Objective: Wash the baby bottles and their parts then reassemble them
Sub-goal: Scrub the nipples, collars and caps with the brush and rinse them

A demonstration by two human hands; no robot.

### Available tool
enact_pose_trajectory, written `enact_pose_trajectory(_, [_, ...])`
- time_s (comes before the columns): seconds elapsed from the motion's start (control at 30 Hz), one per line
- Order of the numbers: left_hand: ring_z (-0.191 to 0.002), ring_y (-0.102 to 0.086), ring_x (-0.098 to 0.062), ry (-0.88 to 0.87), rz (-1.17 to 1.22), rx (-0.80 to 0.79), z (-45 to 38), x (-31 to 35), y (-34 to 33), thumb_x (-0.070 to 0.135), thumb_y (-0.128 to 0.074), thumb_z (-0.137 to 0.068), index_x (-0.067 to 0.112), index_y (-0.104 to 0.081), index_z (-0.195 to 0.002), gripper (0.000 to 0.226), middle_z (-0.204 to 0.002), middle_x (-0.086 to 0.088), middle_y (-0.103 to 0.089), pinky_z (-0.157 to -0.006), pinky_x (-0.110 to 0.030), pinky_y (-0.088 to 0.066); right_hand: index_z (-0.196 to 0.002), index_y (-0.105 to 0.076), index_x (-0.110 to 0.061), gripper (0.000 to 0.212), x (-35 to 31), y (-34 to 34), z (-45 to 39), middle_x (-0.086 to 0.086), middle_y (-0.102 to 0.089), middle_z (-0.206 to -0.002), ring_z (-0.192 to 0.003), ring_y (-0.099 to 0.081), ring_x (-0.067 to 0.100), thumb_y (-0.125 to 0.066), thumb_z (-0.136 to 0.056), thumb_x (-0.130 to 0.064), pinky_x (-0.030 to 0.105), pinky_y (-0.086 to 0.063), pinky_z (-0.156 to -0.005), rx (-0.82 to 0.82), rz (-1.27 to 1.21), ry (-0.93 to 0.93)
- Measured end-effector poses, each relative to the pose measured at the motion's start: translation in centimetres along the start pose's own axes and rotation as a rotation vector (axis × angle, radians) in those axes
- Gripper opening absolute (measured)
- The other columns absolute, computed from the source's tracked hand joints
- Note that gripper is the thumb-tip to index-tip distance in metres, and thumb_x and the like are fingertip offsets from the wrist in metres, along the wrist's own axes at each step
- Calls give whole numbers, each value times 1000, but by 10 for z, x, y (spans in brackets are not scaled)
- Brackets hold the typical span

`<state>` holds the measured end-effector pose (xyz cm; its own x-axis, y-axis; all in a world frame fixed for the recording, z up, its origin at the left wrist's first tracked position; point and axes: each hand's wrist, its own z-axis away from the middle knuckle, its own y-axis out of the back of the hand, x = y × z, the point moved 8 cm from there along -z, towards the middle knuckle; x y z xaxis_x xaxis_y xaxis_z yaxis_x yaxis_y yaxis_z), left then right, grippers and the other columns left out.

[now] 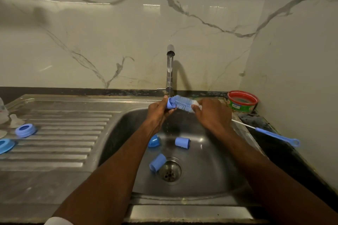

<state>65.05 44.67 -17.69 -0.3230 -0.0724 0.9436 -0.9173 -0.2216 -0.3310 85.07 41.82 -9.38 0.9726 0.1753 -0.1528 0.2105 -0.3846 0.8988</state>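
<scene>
White sleeve [58,220] cropped; brush [182,103] handle hidden in right hand [213,113].

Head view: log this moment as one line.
left hand holds blue cap | right hand holds bottle brush in cap | tap running | three caps in sink

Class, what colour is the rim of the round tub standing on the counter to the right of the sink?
Red, on the round plastic tub; the head view shows it.
</scene>
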Motion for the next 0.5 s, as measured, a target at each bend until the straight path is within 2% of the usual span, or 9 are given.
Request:
enact_pose_trajectory(0.17, [-92, -74, -24, -95, -92, 79, -3, 6, 12, 37, -58, -101, 4, -73, -109, 37, -99, -14, -76, -71, -22, -58, -123, -68, -30, 44, -23, 0, -6, -1, -71, -107, -95, -65, 21, -55, -92, -60, 40, -55, -84, -183, 19, 219])
enact_pose_trajectory(0.23, [-95, -74, -26, -33, -42, 53, -5, 2, 9, 39, -59, -100, 7, -74, -107, 36, -99, -15, -77, -74, -27, -59, -124, -67, -30, 43, -21, 11, -10, 2, -71, -110, -99, -66, 25, -54, -95, -59, 42, -54, -86, -117, -41, 165])
enact_pose_trajectory(0.3, [-92, -76, -24, 49, 55, 27, -1, -2, -1, 34, -60, -100, 8, -74, -99, 29, -97, -15, -77, -75, -28, -61, -121, -68, -29, 43, -4, 14, -9, 4, -72, -109, -100, -66, 27, -53, -96, -60, 39, -53, -82, -18, -111, 3])
enact_pose_trajectory(0.37, [-87, -76, -22, 32, 44, 30, 0, -2, -6, 30, -62, -99, 6, -74, -95, 28, -96, -16, -77, -76, -27, -61, -117, -70, -27, 42, 6, 6, -1, 4, -72, -105, -96, -67, 26, -54, -95, -59, 36, -51, -77, -27, -60, -66])
enact_pose_trajectory(0.5, [-95, -75, -25, -84, -98, 72, -2, -2, 3, 32, -65, -97, 1, -73, -108, 34, -103, -17, -75, -86, -34, -61, -116, -70, -27, 41, -7, -7, -3, 2, -71, -107, -91, -64, 21, -56, -92, -58, 36, -52, -79, -226, 18, 147])
